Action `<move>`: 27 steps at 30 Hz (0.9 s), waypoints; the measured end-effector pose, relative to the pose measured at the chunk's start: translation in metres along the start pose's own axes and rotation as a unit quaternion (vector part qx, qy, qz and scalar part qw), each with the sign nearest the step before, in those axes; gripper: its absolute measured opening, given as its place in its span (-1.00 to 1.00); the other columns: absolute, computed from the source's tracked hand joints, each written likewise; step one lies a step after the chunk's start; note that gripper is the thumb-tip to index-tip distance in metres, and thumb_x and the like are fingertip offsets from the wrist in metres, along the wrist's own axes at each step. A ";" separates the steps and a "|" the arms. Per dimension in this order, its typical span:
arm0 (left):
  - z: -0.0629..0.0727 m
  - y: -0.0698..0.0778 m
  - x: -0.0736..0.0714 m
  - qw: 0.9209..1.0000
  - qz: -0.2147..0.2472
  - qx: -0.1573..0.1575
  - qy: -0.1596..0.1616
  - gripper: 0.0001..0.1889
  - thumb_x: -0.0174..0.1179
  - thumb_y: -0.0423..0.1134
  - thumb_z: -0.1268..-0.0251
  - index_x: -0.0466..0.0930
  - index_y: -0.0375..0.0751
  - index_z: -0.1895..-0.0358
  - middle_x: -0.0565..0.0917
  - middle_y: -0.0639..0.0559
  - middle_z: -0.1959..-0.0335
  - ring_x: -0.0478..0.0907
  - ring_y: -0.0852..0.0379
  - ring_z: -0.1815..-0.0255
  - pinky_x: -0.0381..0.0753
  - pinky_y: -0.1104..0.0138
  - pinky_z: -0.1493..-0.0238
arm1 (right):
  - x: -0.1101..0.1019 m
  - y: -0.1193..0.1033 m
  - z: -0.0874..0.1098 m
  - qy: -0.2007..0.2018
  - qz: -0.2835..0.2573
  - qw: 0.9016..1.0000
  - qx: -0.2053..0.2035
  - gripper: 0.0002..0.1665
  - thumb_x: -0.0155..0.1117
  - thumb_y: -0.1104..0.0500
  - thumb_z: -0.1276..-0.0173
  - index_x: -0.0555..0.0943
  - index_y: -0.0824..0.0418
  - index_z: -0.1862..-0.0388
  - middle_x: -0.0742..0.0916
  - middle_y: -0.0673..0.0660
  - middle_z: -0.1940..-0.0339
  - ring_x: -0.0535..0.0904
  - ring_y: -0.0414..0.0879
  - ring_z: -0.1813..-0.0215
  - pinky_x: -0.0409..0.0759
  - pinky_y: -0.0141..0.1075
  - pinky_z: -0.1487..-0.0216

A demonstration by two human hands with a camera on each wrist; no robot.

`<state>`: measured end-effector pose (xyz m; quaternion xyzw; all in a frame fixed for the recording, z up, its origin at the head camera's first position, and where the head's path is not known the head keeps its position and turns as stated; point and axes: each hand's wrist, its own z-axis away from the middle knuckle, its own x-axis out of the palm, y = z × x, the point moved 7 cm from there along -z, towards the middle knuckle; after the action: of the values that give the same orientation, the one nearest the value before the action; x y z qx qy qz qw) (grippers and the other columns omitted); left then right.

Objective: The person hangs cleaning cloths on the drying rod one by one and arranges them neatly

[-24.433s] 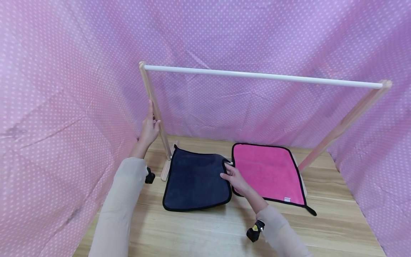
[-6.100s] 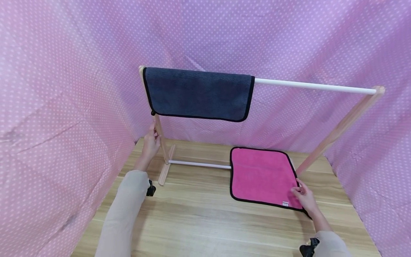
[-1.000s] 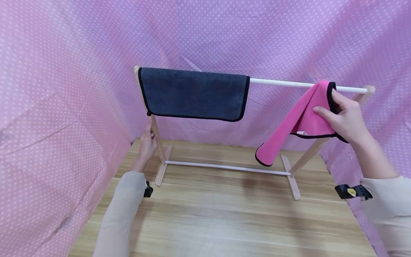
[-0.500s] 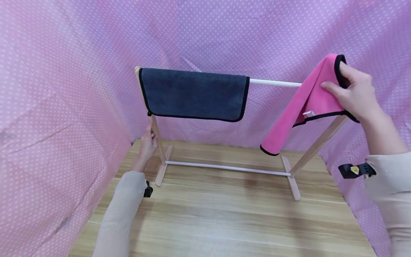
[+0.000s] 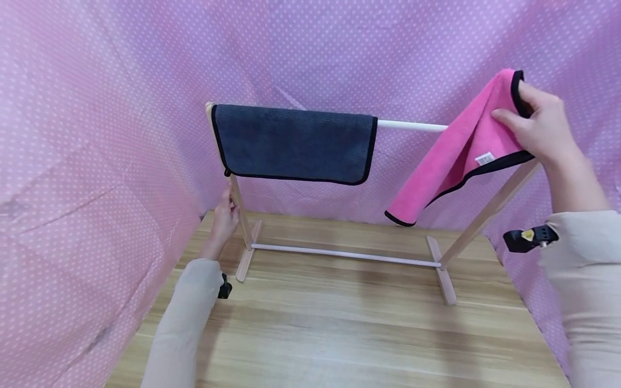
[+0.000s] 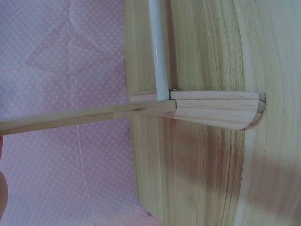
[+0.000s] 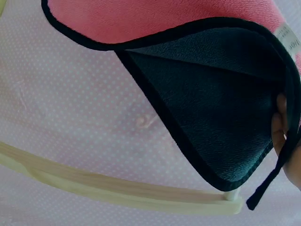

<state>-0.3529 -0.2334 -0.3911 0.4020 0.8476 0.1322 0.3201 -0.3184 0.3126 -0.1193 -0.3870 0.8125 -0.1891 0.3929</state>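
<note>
A wooden drying rack with a white top rail [image 5: 412,125] stands on the wooden table [image 5: 339,328]. A dark grey cloth [image 5: 293,143] hangs over the rail's left half. My right hand [image 5: 536,126] pinches a pink cloth with black trim [image 5: 461,156] by its corner, held just above the rail's right end; the cloth droops down to the left. The right wrist view shows its pink face [image 7: 155,19] and dark underside [image 7: 216,117]. My left hand [image 5: 225,218] grips the rack's left upright [image 5: 239,207]. The left wrist view shows the upright [image 6: 84,117] and the rack's foot [image 6: 216,110].
Pink dotted fabric [image 5: 97,134] walls the table on three sides. The rack's right upright [image 5: 485,215] slants down to a foot [image 5: 443,280], and a lower white bar [image 5: 344,253] joins the two feet. Bare tabletop lies in front of the rack.
My right hand lifted the pink cloth higher, from rail height to above the rail's right end. The left hand stayed on the left upright.
</note>
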 end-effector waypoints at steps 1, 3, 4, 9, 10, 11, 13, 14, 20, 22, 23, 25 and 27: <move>0.000 0.000 0.000 1.000 0.000 0.001 0.000 -0.26 -0.01 -0.79 0.00 0.01 -0.32 -0.29 0.41 -0.60 0.08 0.50 -0.43 0.15 0.60 -0.06 0.25 | -0.001 0.003 0.000 0.000 -0.003 1.000 0.007 -0.62 0.27 0.34 -0.13 0.57 -0.21 0.34 0.51 -0.34 0.56 0.32 -0.42 0.47 0.25 -0.65 0.41; 0.000 0.000 0.001 1.000 -0.001 0.000 0.002 -0.25 -0.02 -0.80 0.01 0.01 -0.29 -0.30 0.42 -0.60 0.08 0.50 -0.43 0.15 0.60 -0.05 0.25 | -0.001 0.009 -0.001 -0.003 -0.002 1.000 0.020 -0.61 0.26 0.33 -0.14 0.58 -0.23 0.29 0.51 -0.35 0.55 0.33 -0.42 0.46 0.25 -0.66 0.40; 0.000 0.000 0.001 1.000 -0.002 0.000 0.002 -0.24 -0.02 -0.80 0.01 0.01 -0.28 -0.30 0.42 -0.60 0.08 0.51 -0.42 0.15 0.60 -0.05 0.26 | -0.001 0.012 -0.001 -0.006 0.001 1.000 0.029 -0.61 0.26 0.31 -0.15 0.58 -0.24 0.26 0.51 -0.36 0.55 0.33 -0.42 0.46 0.25 -0.67 0.40; 0.001 -0.002 0.003 1.000 -0.004 -0.010 -0.001 -0.26 -0.02 -0.79 0.00 0.02 -0.30 -0.29 0.41 -0.59 0.05 0.50 -0.43 0.13 0.60 -0.06 0.24 | -0.001 0.026 0.000 -0.034 0.076 0.992 0.095 -0.62 0.21 0.08 -0.24 0.50 -0.45 0.10 0.46 -0.49 0.51 0.29 -0.50 0.35 0.10 -0.14 -0.19; 0.001 -0.003 0.003 1.000 -0.002 -0.016 -0.004 -0.28 -0.02 -0.79 0.00 0.03 -0.33 -0.29 0.40 -0.60 0.04 0.49 -0.43 0.12 0.60 -0.06 0.23 | 0.000 0.027 0.001 -0.036 0.084 0.991 0.101 -0.63 0.20 0.06 -0.24 0.49 -0.46 0.09 0.46 -0.50 0.51 0.28 -0.51 0.34 0.00 -0.01 -0.18; 0.001 -0.003 0.004 1.000 0.000 -0.024 -0.008 -0.29 -0.03 -0.79 -0.01 0.03 -0.35 -0.29 0.39 -0.60 0.03 0.48 -0.44 0.10 0.59 -0.06 0.22 | 0.000 0.029 0.002 -0.036 0.084 0.991 0.102 -0.64 0.20 0.05 -0.25 0.49 -0.46 0.09 0.46 -0.50 0.50 0.28 -0.51 0.33 0.01 -0.02 -0.15; 0.002 -0.005 0.004 0.999 0.003 -0.040 -0.016 -0.31 -0.04 -0.79 -0.02 0.04 -0.40 -0.29 0.37 -0.61 0.00 0.46 -0.45 0.07 0.58 -0.06 0.19 | 0.002 0.029 0.002 -0.026 0.059 0.994 0.089 -0.65 0.21 0.11 -0.24 0.51 -0.39 0.12 0.47 -0.46 0.51 0.30 -0.49 0.34 0.06 -0.23 -0.17; 0.002 -0.005 0.004 0.999 0.003 -0.047 -0.019 -0.31 -0.04 -0.79 -0.03 0.03 -0.41 -0.29 0.36 -0.61 -0.01 0.45 -0.45 0.05 0.58 -0.06 0.17 | 0.004 0.029 0.002 -0.021 0.045 0.996 0.080 -0.65 0.21 0.15 -0.23 0.52 -0.35 0.15 0.48 -0.43 0.52 0.32 -0.47 0.36 0.13 -0.45 -0.06; 0.004 -0.004 0.002 0.998 0.003 -0.059 -0.012 -0.33 -0.06 -0.77 -0.05 0.03 -0.43 -0.30 0.36 -0.62 0.00 0.42 -0.46 0.01 0.55 -0.08 0.11 | 0.010 0.029 0.000 -0.016 0.007 0.997 0.072 -0.64 0.21 0.24 -0.22 0.53 -0.26 0.17 0.50 -0.34 0.50 0.33 -0.41 0.37 0.24 -0.66 0.34; 0.005 -0.003 0.002 0.998 0.005 -0.061 -0.008 -0.32 -0.07 -0.76 -0.06 0.02 -0.41 -0.32 0.38 -0.59 -0.01 0.42 -0.44 0.00 0.54 -0.08 0.09 | 0.010 0.029 0.001 -0.016 0.004 0.997 0.078 -0.65 0.20 0.24 -0.22 0.53 -0.26 0.17 0.49 -0.33 0.49 0.33 -0.40 0.36 0.24 -0.66 0.33; 0.004 -0.002 0.002 0.998 0.008 -0.063 -0.007 -0.31 -0.07 -0.75 -0.08 0.02 -0.39 -0.34 0.38 -0.57 -0.01 0.42 -0.42 -0.02 0.54 -0.08 0.07 | 0.010 0.030 0.001 -0.017 0.003 0.997 0.082 -0.65 0.20 0.24 -0.23 0.53 -0.26 0.16 0.49 -0.33 0.49 0.33 -0.40 0.36 0.24 -0.66 0.34; 0.004 0.001 0.002 0.997 0.018 -0.069 -0.009 -0.29 -0.08 -0.73 -0.10 0.00 -0.34 -0.37 0.37 -0.54 -0.06 0.41 -0.40 -0.05 0.52 -0.08 0.04 | 0.009 0.030 0.001 -0.017 0.001 0.996 0.086 -0.65 0.20 0.23 -0.23 0.53 -0.26 0.16 0.49 -0.33 0.49 0.32 -0.40 0.36 0.24 -0.66 0.34; 0.005 0.003 0.002 0.996 0.034 -0.082 -0.013 -0.29 -0.08 -0.71 -0.12 -0.02 -0.31 -0.38 0.35 -0.51 -0.11 0.38 -0.38 -0.09 0.50 -0.07 0.01 | 0.008 0.030 0.001 -0.017 0.001 0.996 0.087 -0.65 0.20 0.23 -0.23 0.53 -0.26 0.18 0.49 -0.33 0.50 0.32 -0.39 0.36 0.23 -0.65 0.35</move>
<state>-0.3486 -0.2295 -0.3945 0.4044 0.8156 0.2074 0.3582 -0.3346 0.3251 -0.1420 -0.3539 0.7862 -0.2522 0.4394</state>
